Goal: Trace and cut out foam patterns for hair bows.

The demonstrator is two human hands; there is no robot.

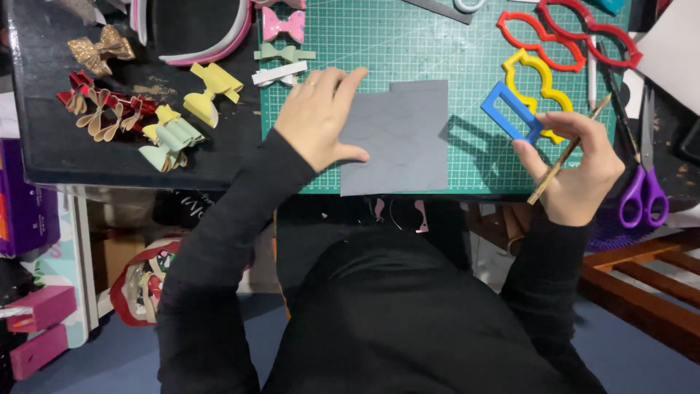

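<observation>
Left hand (319, 117) lay flat w/ open fingers pinning the grey sheet (397, 138) on the green mat (437, 51) (near edge), right hand (576, 168) gripped pencil (567, 152) w/ blue template (510, 113) just beside; best kept sheet steady.

Home craft corner, prob. a hobby w/shop: green cutting mat (467, 44) on a dark table (44, 146), finished bows (109, 109) at table's left edge, coloured plastic templates (543, 73) & purple scissors (645, 193) by right edge, storage boxes (33, 328) on floor below
</observation>
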